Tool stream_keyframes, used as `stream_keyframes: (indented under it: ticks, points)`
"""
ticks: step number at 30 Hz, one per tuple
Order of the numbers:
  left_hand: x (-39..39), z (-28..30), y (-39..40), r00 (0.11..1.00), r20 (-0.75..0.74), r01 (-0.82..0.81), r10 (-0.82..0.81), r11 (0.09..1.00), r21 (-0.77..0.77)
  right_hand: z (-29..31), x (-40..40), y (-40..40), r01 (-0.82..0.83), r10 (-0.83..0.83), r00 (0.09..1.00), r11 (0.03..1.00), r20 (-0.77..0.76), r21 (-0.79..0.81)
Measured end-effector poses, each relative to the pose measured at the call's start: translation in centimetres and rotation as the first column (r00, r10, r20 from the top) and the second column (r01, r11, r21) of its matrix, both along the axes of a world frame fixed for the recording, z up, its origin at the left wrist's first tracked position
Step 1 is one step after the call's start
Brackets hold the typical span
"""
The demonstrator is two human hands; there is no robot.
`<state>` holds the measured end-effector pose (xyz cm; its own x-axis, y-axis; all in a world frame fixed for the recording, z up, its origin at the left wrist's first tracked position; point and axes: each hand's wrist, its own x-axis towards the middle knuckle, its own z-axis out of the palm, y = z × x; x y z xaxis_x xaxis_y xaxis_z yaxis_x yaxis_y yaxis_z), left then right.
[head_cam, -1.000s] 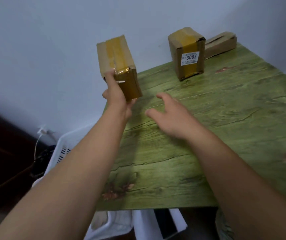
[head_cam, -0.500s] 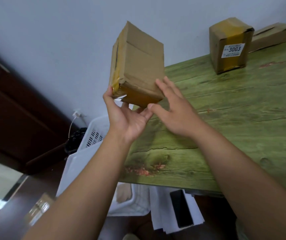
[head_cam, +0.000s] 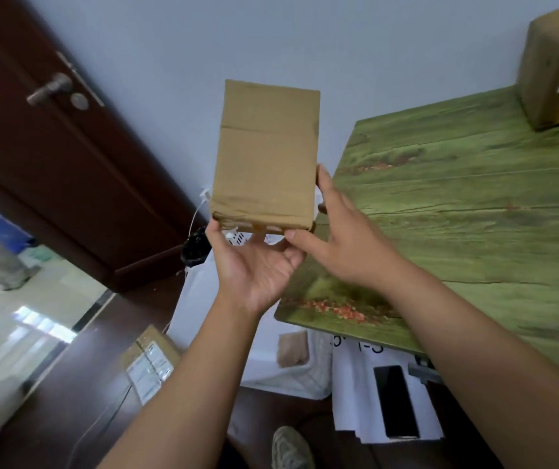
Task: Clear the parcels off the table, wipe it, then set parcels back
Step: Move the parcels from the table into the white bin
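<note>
Floor by my feet: my shoe (head_cam: 292,448) on dark flooring, and a black phone (head_cam: 395,401) lying on white sheets of paper (head_cam: 355,394) under the table's near edge.
Floor to my left: a labelled parcel (head_cam: 151,362) lies on the dark floor, beside a white plastic basket (head_cam: 203,309) that stands against the table's left side.
Table: green wood-grain table (head_cam: 474,214) with reddish worn patches near its left edge; it fills the right of my view.
My left hand (head_cam: 254,265): palm up under the box, fingers curled up to its bottom edge, gripping it from below.
My right hand (head_cam: 342,238): thumb at the bottom right corner, fingers straight along the right side, steadying it.
Held box (head_cam: 266,154): plain brown cardboard, in the air just left of the table's edge, above the basket. Its long axis runs roughly upright, near end low at my hands, far end toward the wall; a broad plain face is turned to me.
Far table: another parcel (head_cam: 555,62) with a white label stands at the back right.
Room: pale wall (head_cam: 305,35) behind; dark brown door (head_cam: 34,130) with a metal handle (head_cam: 49,88) on the left.
</note>
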<state>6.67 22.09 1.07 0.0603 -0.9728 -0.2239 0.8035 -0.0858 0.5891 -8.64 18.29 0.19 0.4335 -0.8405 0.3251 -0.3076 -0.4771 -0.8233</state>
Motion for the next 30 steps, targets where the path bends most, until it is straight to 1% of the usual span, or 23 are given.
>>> stream_keyframes:
  ticks: [4,9,13,16,20,22,27,29,30]
  points:
    - [2.7,-0.6,1.5,0.998,0.039,-0.055,0.055,0.998,0.02,-0.5,2.4,0.8,-0.062,0.06,0.997,0.997,-0.052,-0.036]
    - [5.4,-1.5,3.6,0.989,0.007,-0.149,0.149,0.989,0.02,-0.8,5.7,1.7,-0.116,0.092,0.976,0.987,-0.199,-0.112]
    - [7.8,-2.9,5.5,0.975,-0.019,-0.223,0.223,0.975,0.019,-1.4,9.3,2.9,-0.153,0.136,0.969,0.986,-0.208,-0.068]
    - [9.9,-4.0,6.9,0.95,-0.022,-0.313,0.313,0.95,0.018,-2.1,11.8,4.2,-0.212,0.207,0.956,0.977,-0.206,-0.002]
    - [13.0,-4.6,8.3,0.885,-0.023,-0.465,0.465,0.885,0.027,-2.8,15.1,6.4,-0.313,0.323,0.943,0.942,-0.076,0.122]
    - [14.6,-4.8,8.9,0.85,-0.05,-0.525,0.525,0.851,0.023,-3.2,16.3,7.4,-0.358,0.37,0.928,0.919,-0.048,0.163]
    - [18.7,-5.9,10.8,0.76,-0.036,-0.649,0.649,0.761,0.019,-4.5,18.7,8.6,-0.421,0.452,0.886,0.878,-0.105,0.227]
    - [19.4,-6.2,11.1,0.721,0.024,-0.693,0.693,0.721,0.017,-5.0,19.1,8.6,-0.414,0.457,0.879,0.872,-0.133,0.259]
    - [19.8,-6.3,11.1,0.692,0.078,-0.721,0.718,0.693,0.019,-5.3,19.3,8.5,-0.408,0.457,0.878,0.87,-0.14,0.278]
